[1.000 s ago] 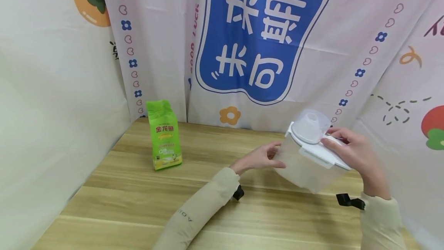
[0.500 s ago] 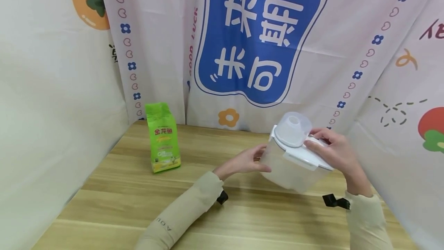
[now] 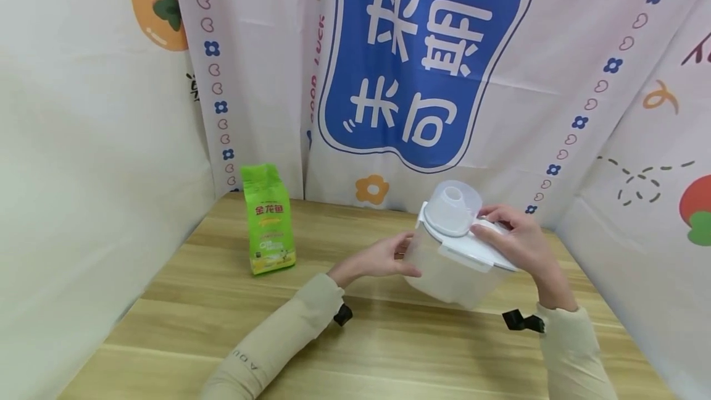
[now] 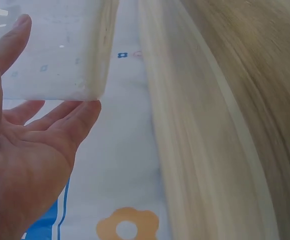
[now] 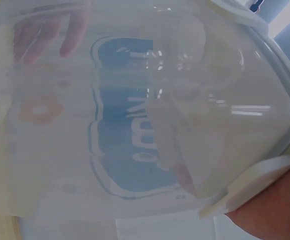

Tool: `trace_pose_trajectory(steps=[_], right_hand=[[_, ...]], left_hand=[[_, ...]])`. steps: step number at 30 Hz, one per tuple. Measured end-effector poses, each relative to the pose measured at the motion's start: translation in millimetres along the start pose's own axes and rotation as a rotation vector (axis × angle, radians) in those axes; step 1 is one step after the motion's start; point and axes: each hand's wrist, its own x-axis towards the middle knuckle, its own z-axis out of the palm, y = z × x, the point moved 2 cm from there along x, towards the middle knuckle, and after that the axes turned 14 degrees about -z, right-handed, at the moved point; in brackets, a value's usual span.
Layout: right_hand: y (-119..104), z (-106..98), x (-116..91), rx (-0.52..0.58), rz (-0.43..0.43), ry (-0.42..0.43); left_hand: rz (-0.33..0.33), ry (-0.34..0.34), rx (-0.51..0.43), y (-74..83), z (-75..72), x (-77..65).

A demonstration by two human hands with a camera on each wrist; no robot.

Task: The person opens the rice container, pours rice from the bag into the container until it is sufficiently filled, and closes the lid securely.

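Note:
A translucent plastic storage container (image 3: 444, 273) is tilted over the wooden table in the head view. On its white lid (image 3: 472, 249) sits a clear measuring cup (image 3: 452, 208) at the left end. My right hand (image 3: 519, 239) grips the lid at its right part, thumb on top toward me and fingers at the far side. At the left end, my left hand (image 3: 383, 257) holds the container wall between thumb and fingers. The left wrist view shows the thumb along one face and the fingertips at the edge. Through the clear wall, the right wrist view shows fingers on the far side.
A green food bag (image 3: 269, 221) stands upright at the table's back left, apart from both hands. Printed cloth (image 3: 255, 79) hangs behind and on both sides of the wooden table (image 3: 389, 350). Each wrist carries a black strap.
Both hands have moved left together with the container, and the measuring cup on its lid has come along. The green bag stays where it stood; the head view has shifted slightly.

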Motion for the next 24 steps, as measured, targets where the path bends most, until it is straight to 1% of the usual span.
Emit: trace_pose_trajectory(steps=[3,6,9,12,17,24], right_hand=[[-1.4,6.5,5.1,0.007,0.009,-0.017],[-3.1,13.1,12.0,0.010,0.034,-0.036],[-4.2,19.8,19.1,0.022,0.059,-0.060],[-3.3,26.6,25.5,0.044,0.061,-0.082],[0.0,37.9,34.0,0.054,0.047,-0.098],[1.2,50.7,42.3,0.083,0.081,-0.142]], left_hand=[[-0.009,0.013,0.004,-2.0,-5.8,-6.0],[-0.013,0.030,0.004,-4.7,-11.7,-11.9],[-0.031,0.050,0.005,-8.1,-17.4,-17.3],[-0.052,0.071,0.008,-11.9,-22.5,-22.8],[-0.055,0.103,0.022,-18.4,-29.3,-30.8],[-0.092,0.145,0.068,-27.4,-36.9,-39.5]])
